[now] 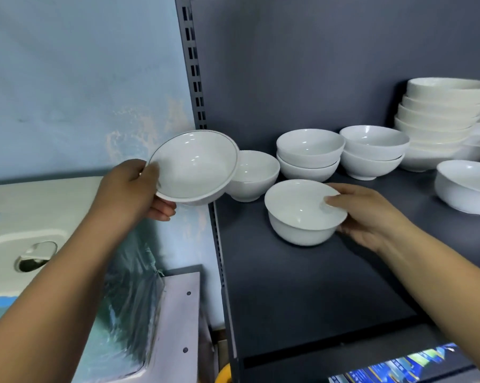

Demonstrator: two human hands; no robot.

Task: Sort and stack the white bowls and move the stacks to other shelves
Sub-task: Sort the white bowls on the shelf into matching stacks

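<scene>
— Gripping a rimmed bowl point(193, 168) by its edge left of the shelf point(302, 286), the left hand point(131, 189) tilts it; a slip drops it.

— Right hand point(368, 214) pinches a bowl point(302, 214) on the shelf, seemingly lifted; swinging could clip the pairs point(310, 154) behind.

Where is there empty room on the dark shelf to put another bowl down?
The shelf is bare along its front, below the bowl under the right hand. The back is crowded: paired bowls and a tall stack at the right.
</scene>
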